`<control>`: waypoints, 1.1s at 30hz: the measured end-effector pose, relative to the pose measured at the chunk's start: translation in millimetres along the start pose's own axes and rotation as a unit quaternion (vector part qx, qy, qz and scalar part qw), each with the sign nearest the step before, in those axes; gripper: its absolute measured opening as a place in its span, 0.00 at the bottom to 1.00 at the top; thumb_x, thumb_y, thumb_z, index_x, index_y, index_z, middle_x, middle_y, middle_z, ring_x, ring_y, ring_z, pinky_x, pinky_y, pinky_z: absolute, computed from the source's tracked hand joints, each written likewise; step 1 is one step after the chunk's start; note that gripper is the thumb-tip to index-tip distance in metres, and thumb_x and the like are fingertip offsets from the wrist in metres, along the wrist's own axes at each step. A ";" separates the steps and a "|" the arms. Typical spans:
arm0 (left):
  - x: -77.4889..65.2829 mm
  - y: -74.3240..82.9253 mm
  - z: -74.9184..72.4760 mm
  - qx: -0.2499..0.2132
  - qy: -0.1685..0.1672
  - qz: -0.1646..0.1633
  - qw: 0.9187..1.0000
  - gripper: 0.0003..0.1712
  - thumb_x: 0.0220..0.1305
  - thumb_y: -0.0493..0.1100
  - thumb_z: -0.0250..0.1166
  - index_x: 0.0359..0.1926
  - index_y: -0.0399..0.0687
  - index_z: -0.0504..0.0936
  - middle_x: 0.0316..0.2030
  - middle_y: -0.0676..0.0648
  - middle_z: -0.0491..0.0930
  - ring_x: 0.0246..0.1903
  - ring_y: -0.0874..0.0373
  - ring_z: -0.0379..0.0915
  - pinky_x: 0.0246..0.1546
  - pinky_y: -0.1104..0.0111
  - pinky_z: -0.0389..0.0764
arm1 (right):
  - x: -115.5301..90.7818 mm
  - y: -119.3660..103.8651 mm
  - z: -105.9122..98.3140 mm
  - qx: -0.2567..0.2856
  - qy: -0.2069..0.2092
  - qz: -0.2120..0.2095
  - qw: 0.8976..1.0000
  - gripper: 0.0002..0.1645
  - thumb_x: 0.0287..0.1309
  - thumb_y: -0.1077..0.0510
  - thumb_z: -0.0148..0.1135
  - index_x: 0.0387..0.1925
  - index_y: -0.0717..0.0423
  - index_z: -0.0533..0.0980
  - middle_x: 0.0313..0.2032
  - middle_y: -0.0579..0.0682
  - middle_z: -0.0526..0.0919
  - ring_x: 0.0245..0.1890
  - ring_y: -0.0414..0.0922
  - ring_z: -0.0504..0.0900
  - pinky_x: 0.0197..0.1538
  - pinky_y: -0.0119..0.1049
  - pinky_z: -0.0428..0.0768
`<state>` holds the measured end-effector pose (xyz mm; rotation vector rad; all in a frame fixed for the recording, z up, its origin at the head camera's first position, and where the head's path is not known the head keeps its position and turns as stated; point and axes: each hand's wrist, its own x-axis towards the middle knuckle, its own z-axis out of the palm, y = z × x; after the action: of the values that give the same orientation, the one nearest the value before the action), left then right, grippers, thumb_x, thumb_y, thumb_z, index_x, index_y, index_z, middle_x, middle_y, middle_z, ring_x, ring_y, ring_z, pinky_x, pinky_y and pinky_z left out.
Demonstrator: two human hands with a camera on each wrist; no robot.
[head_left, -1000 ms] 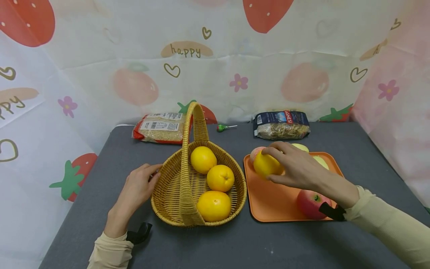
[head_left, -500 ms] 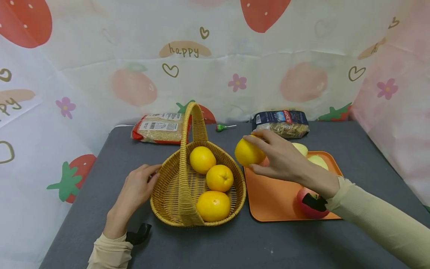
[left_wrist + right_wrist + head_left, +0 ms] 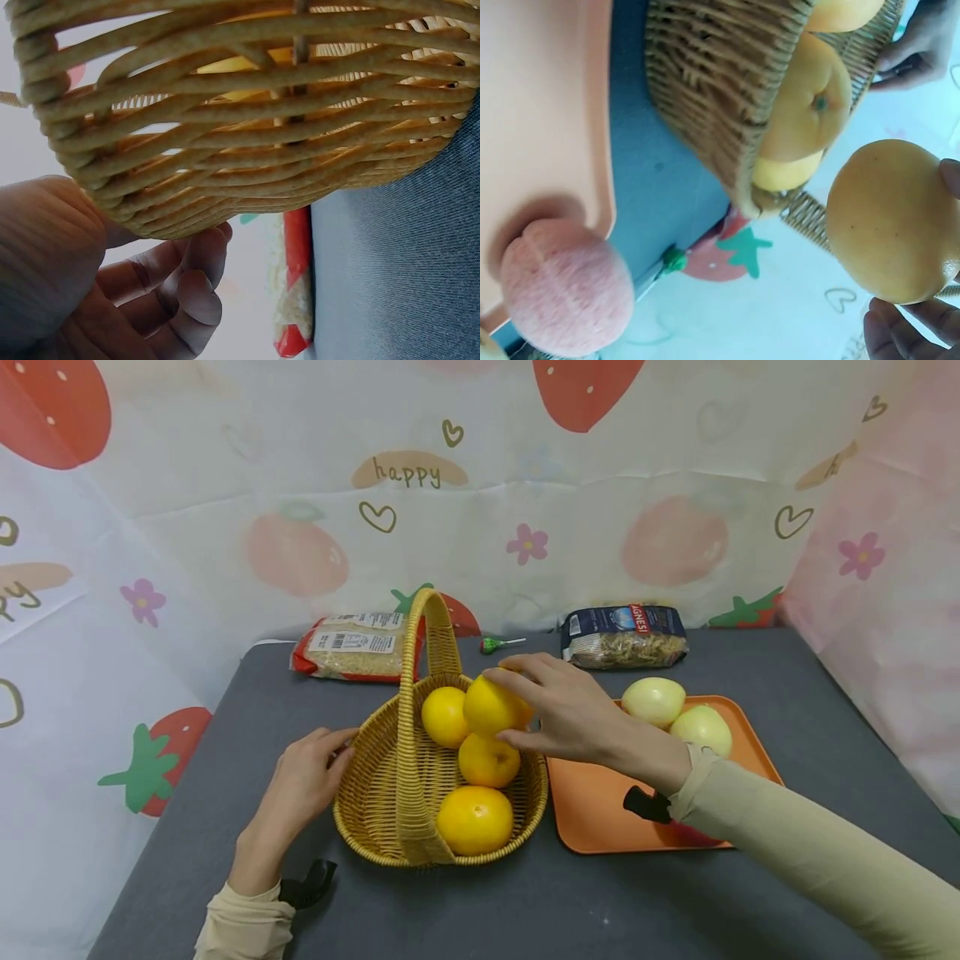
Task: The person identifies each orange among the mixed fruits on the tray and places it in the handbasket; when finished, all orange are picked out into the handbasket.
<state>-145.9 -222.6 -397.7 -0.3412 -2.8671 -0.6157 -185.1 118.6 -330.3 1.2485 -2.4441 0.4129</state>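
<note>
Above the right side of the wicker basket (image 3: 349, 814), my right hand (image 3: 573, 710) grips an orange (image 3: 491, 703) between fingers and thumb. The right wrist view shows this held orange (image 3: 892, 221) apart from the basket rim. Three other oranges lie in the basket: one at the back (image 3: 444, 718), one in the middle (image 3: 487, 764) and one in front (image 3: 476, 821). My left hand (image 3: 303, 777) holds the basket's left rim; in the left wrist view its fingers (image 3: 202, 255) curl against the wicker.
An orange tray (image 3: 600, 810) right of the basket bears two pale onion-like pieces (image 3: 654, 700) and a pink peach (image 3: 566, 289); a red apple (image 3: 693, 835) is mostly behind my forearm. A rice bag (image 3: 348, 647), lollipop (image 3: 491, 645) and pasta bag (image 3: 624, 637) lie behind.
My right hand has carried the orange leftward from the tray to above the basket. The left hand stays at the basket rim.
</note>
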 end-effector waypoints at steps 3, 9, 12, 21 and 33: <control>-0.1 0.0 0.6 0.001 -0.002 -0.001 1.000 0.16 0.67 0.36 0.61 0.54 0.37 0.82 0.33 0.42 0.80 0.29 0.56 0.72 0.29 0.65 0.73 | 7.1 -5.4 3.9 -0.001 -0.009 -0.008 1.000 0.39 0.53 0.45 0.72 0.65 0.54 0.71 0.59 0.57 0.76 0.58 0.53 0.75 0.54 0.45 0.79; -0.2 -0.1 1.2 0.001 0.001 0.004 1.000 0.16 0.67 0.36 0.61 0.54 0.37 0.82 0.32 0.42 0.80 0.28 0.56 0.72 0.28 0.66 0.72 | 19.9 -16.9 10.2 0.000 -0.044 -0.005 0.999 0.39 0.54 0.45 0.71 0.65 0.52 0.70 0.60 0.56 0.74 0.59 0.52 0.75 0.53 0.44 0.80; -0.1 0.3 1.0 -0.001 0.000 0.002 1.000 0.16 0.66 0.36 0.62 0.54 0.37 0.82 0.32 0.43 0.80 0.28 0.56 0.72 0.29 0.66 0.72 | 24.4 -21.6 14.0 0.003 -0.054 -0.003 0.999 0.39 0.54 0.45 0.71 0.65 0.51 0.70 0.60 0.56 0.75 0.59 0.52 0.75 0.52 0.44 0.81; 0.1 1.4 -1.3 -0.004 0.004 0.001 1.000 0.16 0.66 0.35 0.63 0.54 0.37 0.82 0.32 0.42 0.80 0.28 0.56 0.73 0.28 0.66 0.72 | 36.8 -35.4 26.5 0.018 -0.070 -0.013 0.997 0.37 0.55 0.45 0.69 0.64 0.49 0.70 0.60 0.53 0.75 0.57 0.49 0.76 0.49 0.41 0.81; 0.4 0.6 -1.5 -0.005 0.002 0.004 1.000 0.16 0.65 0.35 0.63 0.54 0.36 0.82 0.33 0.42 0.81 0.29 0.55 0.74 0.29 0.65 0.74 | 45.7 -44.9 37.8 -0.002 -0.132 -0.024 0.991 0.33 0.61 0.42 0.64 0.65 0.44 0.68 0.61 0.53 0.73 0.57 0.51 0.74 0.54 0.43 0.79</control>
<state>-145.9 -222.6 -396.0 -0.3515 -2.8591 -0.6278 -180.1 44.9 -339.6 1.4373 -2.6233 0.2431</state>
